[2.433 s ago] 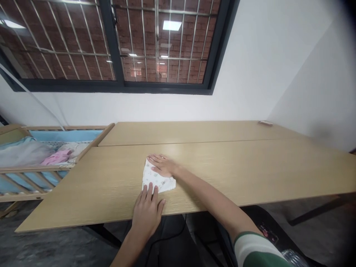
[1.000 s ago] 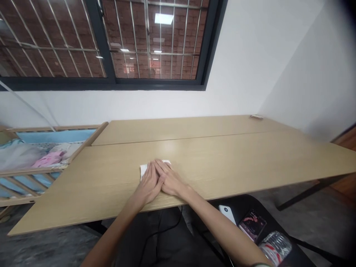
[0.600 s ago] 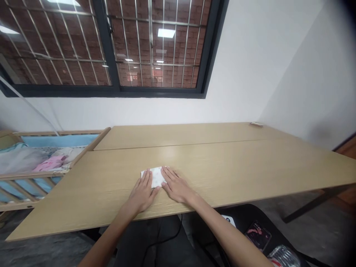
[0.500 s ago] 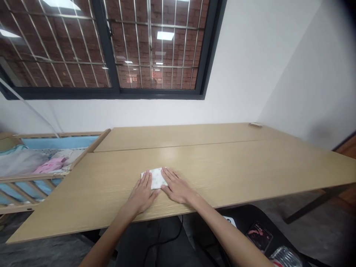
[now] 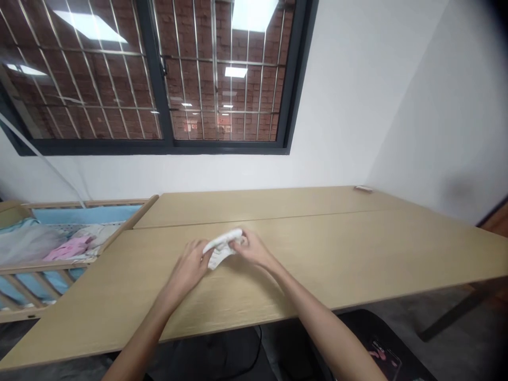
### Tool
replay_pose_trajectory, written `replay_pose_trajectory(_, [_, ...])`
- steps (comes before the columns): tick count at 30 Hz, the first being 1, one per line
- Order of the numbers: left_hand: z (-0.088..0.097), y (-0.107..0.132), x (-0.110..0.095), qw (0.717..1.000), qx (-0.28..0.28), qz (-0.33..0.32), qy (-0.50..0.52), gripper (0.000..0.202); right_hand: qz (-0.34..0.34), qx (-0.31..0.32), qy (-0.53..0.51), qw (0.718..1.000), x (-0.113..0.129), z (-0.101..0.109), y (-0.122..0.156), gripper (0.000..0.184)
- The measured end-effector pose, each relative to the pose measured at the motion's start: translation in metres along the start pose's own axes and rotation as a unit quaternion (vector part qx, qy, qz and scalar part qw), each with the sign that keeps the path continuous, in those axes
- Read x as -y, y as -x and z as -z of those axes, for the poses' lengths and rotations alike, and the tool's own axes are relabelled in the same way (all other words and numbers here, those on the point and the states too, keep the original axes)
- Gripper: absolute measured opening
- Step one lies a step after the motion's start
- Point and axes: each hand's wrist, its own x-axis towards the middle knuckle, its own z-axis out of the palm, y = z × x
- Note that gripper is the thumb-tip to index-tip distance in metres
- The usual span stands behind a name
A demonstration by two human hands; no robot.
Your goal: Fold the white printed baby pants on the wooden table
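**Pale wood table (image 5: 357,243), white cloth (image 5: 222,240) now lifted between two hands**

Nearest, at the lower right, a black chair (image 5: 359,324) stands partly under the table edge, bearing a dark phone (image 5: 383,355) with a pink picture on its screen. The view has tipped upward since half a second ago, so less of the chair shows and more of the window.

Over the near part of the table, the left hand (image 5: 190,267) pinches one end of the cloth and the right hand (image 5: 254,250) pinches the other between thumb and fingers. Half a second ago the cloth lay flat with both hands resting on it; now it is tilted and curved, its underside sagging in folds. Whether its lowest edge touches the table cannot be told.

Beyond the left hand, just beside the table, a wooden crib (image 5: 24,270) with a blue lining (image 5: 87,214) holds whitish bedding (image 5: 32,243) and a crumpled pink cloth (image 5: 69,248). A small flat object (image 5: 363,189) lies at the table's far right corner. Behind rise a white wall (image 5: 357,106) and a dark window frame (image 5: 230,147), with metal bars and brick beyond the glass.
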Motion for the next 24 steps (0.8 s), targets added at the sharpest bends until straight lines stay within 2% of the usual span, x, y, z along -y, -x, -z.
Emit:
replay_pose_trajectory(2, [0.011, 0.001, -0.011, 0.991, -0.080, 0.044, 0.101, 0.037, 0.004, -0.024, -0.093, 0.995, 0.015, 0.015, -0.026, 0.050])
replay_pose_trajectory(3, [0.011, 0.004, -0.015, 0.980, -0.110, 0.071, 0.149, 0.043, 0.003, -0.009, -0.126, 0.992, 0.021, 0.019, -0.038, 0.059])
replay_pose_trajectory(5, [-0.001, 0.012, -0.018, 0.964, -0.142, 0.108, 0.197, 0.056, -0.014, 0.051, -0.158, 0.986, 0.024, 0.021, -0.060, 0.065])
replay_pose_trajectory(6, [-0.012, 0.017, -0.017, 0.964, -0.143, 0.114, 0.195, 0.059, -0.028, 0.083, -0.154, 0.984, 0.021, 0.017, -0.068, 0.062])
replay_pose_trajectory(8, [-0.039, 0.029, -0.012, 0.974, -0.122, 0.121, 0.145, 0.059, -0.059, 0.132, -0.110, 0.983, 0.007, 0.003, -0.077, 0.048])
replay_pose_trajectory(11, [-0.075, 0.040, 0.000, 0.987, -0.069, 0.145, 0.007, 0.053, -0.104, 0.179, -0.032, 0.978, -0.025, -0.027, -0.078, 0.030])
replay_pose_trajectory(13, [-0.087, 0.040, 0.005, 0.983, -0.049, 0.154, -0.090, 0.045, -0.133, 0.175, -0.015, 0.975, -0.046, -0.044, -0.075, 0.026])
replay_pose_trajectory(16, [-0.089, 0.034, 0.002, 0.965, -0.051, 0.149, -0.208, 0.037, -0.156, 0.142, 0.012, 0.978, -0.067, -0.057, -0.072, 0.030])
replay_pose_trajectory(18, [-0.089, 0.032, -0.005, 0.956, -0.072, 0.135, -0.252, 0.037, -0.135, 0.125, 0.054, 0.981, -0.069, -0.057, -0.070, 0.036])
replay_pose_trajectory(21, [-0.094, 0.038, -0.017, 0.955, -0.108, 0.083, -0.264, 0.042, -0.023, 0.097, 0.108, 0.989, -0.052, -0.050, -0.062, 0.050])
replay_pose_trajectory(23, [-0.102, 0.048, -0.022, 0.960, -0.102, 0.044, -0.258, 0.049, 0.070, 0.116, 0.120, 0.984, -0.030, -0.048, -0.049, 0.056])
replay_pose_trajectory(24, [-0.107, 0.054, -0.023, 0.962, -0.088, 0.030, -0.255, 0.052, 0.107, 0.149, 0.120, 0.976, -0.019, -0.048, -0.040, 0.057])
